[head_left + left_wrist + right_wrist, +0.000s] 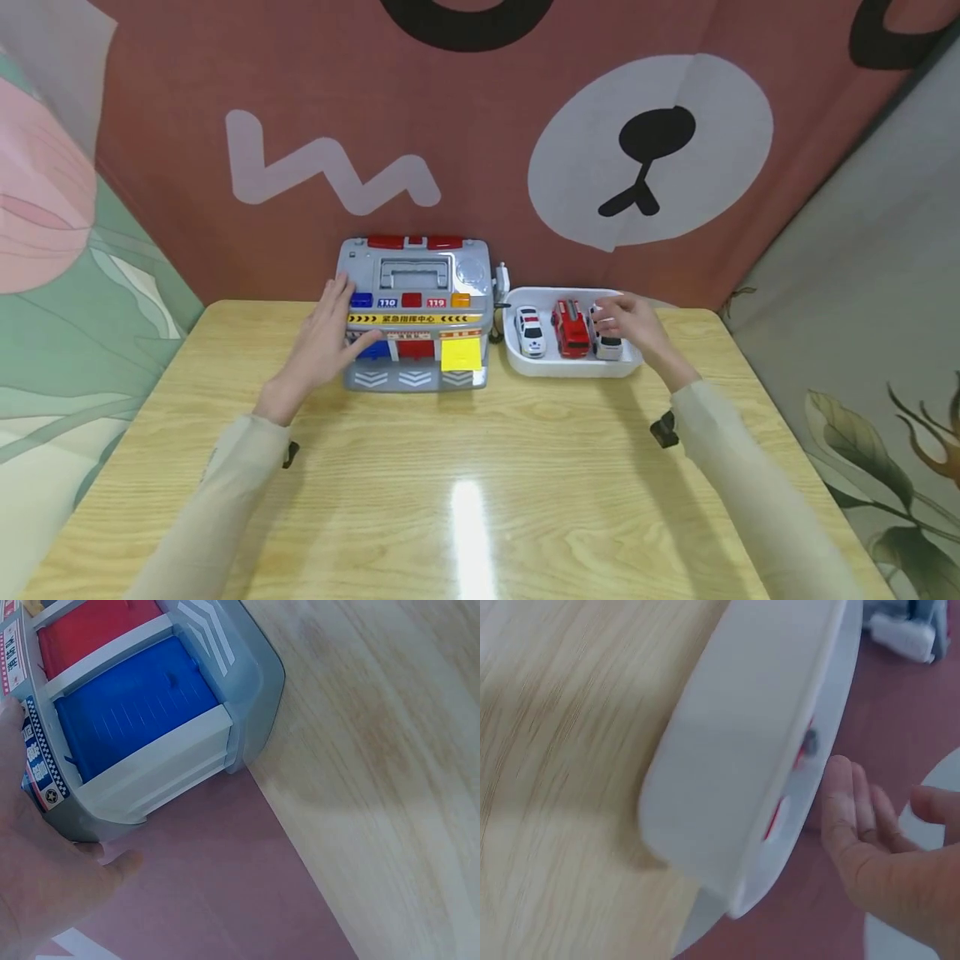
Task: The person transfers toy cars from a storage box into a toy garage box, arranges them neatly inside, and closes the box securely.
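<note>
A grey toy police and fire station stands at the back of the table, with red and blue doors and a yellow paper on its front. My left hand rests against its left side, fingers straight along the top and thumb towards the front. In the left wrist view, the blue door is close to that hand. To the right, a white tray holds a white police car, a red fire truck and another white vehicle. Above this last one hovers my right hand, thumb and fingers apart.
A grey-white attachment sticks out from the station's right side, beside the tray. Behind the wooden table hangs a brown cloth with a bear's face. Patterned cloths hang at both sides.
</note>
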